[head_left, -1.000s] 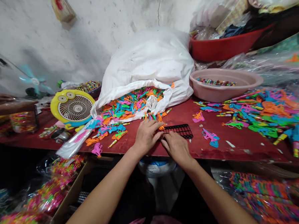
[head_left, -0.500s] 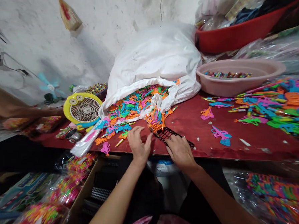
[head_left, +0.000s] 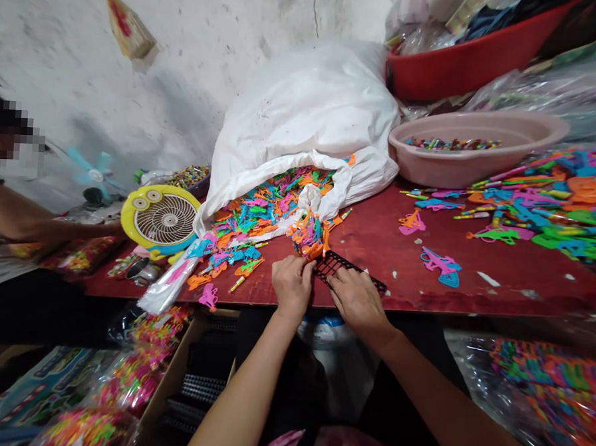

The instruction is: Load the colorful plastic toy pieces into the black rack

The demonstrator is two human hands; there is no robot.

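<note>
A black plastic grid tray point(head_left: 346, 261) lies slanted at the table's front edge. My right hand point(head_left: 358, 299) rests over its near side with the fingers curled onto the grid, gripping it. At the tray's left end, my left hand point(head_left: 293, 286) is closed, fingers bent inward and thumb pressed to them; whatever it may hold is hidden. Just beyond the left fingertips is a heap of small colourful plastic pieces point(head_left: 307, 234), mostly orange on its near side. It spills from the mouth of a big white sack point(head_left: 304, 110) full of such pieces.
A yellow fan point(head_left: 168, 219) stands left, beside a metal cup point(head_left: 145, 270). Loose pieces point(head_left: 569, 204) and a pink basin point(head_left: 475, 169) are at right on the red table point(head_left: 378, 227). A co-worker's arm point(head_left: 52, 229) reaches in at far left. Filled bags point(head_left: 120, 380) sit below.
My left hand has moved right to the tray's left end, and its spread fingers have closed. My right hand stays on the tray. The co-worker at left has come further into view.
</note>
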